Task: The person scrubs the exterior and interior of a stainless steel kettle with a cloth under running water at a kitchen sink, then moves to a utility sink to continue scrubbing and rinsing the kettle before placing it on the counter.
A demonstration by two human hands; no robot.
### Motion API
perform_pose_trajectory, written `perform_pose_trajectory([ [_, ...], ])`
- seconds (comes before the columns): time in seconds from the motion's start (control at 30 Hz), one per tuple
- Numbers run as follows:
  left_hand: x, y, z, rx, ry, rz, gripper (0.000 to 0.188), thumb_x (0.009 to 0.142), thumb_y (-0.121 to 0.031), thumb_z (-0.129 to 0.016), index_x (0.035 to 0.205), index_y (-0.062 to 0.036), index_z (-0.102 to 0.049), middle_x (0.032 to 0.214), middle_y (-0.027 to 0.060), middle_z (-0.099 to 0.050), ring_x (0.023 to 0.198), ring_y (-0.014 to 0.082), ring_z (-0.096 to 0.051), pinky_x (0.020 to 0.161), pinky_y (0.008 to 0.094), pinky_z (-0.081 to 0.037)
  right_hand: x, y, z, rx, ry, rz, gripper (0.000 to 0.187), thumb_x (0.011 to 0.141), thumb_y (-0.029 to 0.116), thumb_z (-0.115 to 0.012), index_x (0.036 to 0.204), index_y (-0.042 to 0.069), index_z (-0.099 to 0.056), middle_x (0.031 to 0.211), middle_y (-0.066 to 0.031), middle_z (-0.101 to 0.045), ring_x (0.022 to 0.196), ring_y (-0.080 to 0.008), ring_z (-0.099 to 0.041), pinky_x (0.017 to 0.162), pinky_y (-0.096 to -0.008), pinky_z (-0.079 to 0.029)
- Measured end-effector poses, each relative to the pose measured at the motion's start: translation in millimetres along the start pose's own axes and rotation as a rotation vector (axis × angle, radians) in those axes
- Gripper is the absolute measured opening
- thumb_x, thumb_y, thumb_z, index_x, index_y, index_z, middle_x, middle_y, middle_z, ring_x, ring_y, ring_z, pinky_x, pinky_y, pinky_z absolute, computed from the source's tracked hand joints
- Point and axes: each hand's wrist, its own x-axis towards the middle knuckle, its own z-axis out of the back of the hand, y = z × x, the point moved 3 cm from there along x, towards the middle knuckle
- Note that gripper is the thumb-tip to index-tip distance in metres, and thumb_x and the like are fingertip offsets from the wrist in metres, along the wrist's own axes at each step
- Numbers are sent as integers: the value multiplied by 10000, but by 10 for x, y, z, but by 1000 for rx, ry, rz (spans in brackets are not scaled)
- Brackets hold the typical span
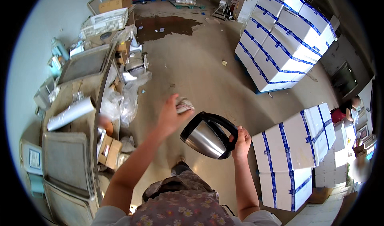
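So the right hand (241, 143) has its fingers wrapped around the black handle (224, 124) of a steel kettle (204, 141), which is tipped over in mid-air in front of the body. Left hand (172, 114) is just up and left of the kettle, pinching a crumpled striped cloth (185, 105) between thumb and fingers. Cloth and kettle look close but not touching, as far as I can tell.

Below the kettle there's a flowery apron (180, 210). Well left of the kettle is a cluttered table (82, 88) with a roll of clear wrap (72, 114) and grimy trays. To the kettle's right, white boxes (296, 142) with blue tape, and a taller stack (276, 46) of them beyond. Way past the kettle, a dark wet patch (164, 26) on the floor.
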Motion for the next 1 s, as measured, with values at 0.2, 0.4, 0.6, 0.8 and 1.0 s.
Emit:
perform_pose_trajectory([
  [0.2, 900, -362, -592, 88, -45, -160, 454, 784, -87, -611, 1209, -22, -465, 1117, 209, -495, 1024, 396, -492, 888, 444, -402, 1262, -113, -757, 53, -35, 26, 214, 922, 155, -543, 749, 30, -559, 635, 2, -506, 498, -81, -453, 481, -225, -375],
  [0.4, 1937, -55, -1138, -252, 2, -231, 442, 763, 42, -561, 1193, -40, -504, 1142, 204, -458, 1022, 386, -506, 868, 433, -424, 2580, -602, -1550, 50, -44, -31, 190, 922, 150, -536, 772, 35, -558, 639, 12, -523, 498, -55, -455, 467, -205, -381],
  [0.6, 3754, 1042, -1305, -218, -120, -81, 375, 728, 51, -587, 1088, -53, -574, 1020, 159, -542, 897, 339, -564, 756, 393, -467, 4093, -696, -2404, -71, 62, 41, 172, 906, 140, -550, 780, 23, -559, 653, -6, -523, 491, -86, -454, 465, -224, -372],
  [0.8, 5573, 1813, -1716, -202, -179, 0, 291, 765, -46, -620, 1049, -69, -558, 1003, 148, -553, 933, 358, -553, 770, 421, -465, 5563, -832, -3027, -102, -124, -50, 181, 884, 188, -576, 790, 36, -546, 599, -25, -514, 474, -112, -459, 452, -242, -353],
  [1.0, 6945, 2217, -1968, -61, -146, -198, 381, 748, -140, -669, 1108, -92, -557, 1066, 114, -543, 967, 353, -525, 804, 446, -443, 6958, -1002, -3561, 75, -164, -279, 230, 883, 248, -559, 800, 35, -538, 585, -49, -513, 492, -134, -466, 475, -267, -368],
])
